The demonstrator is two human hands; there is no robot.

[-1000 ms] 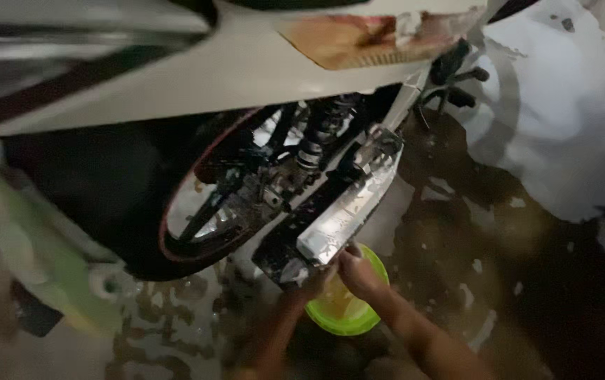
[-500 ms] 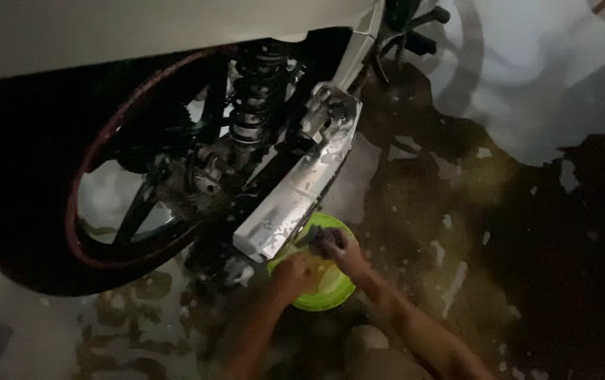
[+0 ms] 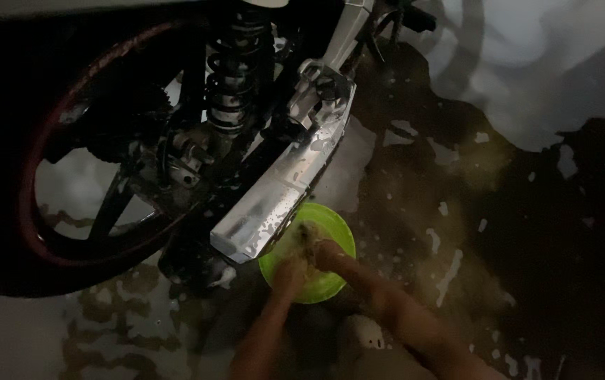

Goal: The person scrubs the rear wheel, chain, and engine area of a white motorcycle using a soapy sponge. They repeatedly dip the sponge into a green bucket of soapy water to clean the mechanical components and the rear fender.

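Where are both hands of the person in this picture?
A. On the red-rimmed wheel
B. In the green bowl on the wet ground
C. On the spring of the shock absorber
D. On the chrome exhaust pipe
B: the left hand and the right hand are together inside the green bowl, just below the end of the chrome exhaust.

Single head view, looking steeply down at close range. Both hands in the green bowl (image 3: 330,281) at lower centre; motorcycle rear wheel (image 3: 70,211) beyond, upper left.

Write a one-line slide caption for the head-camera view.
Both hands, left hand and right hand, dip into a green bowl on the wet floor beside a motorcycle's chrome exhaust.
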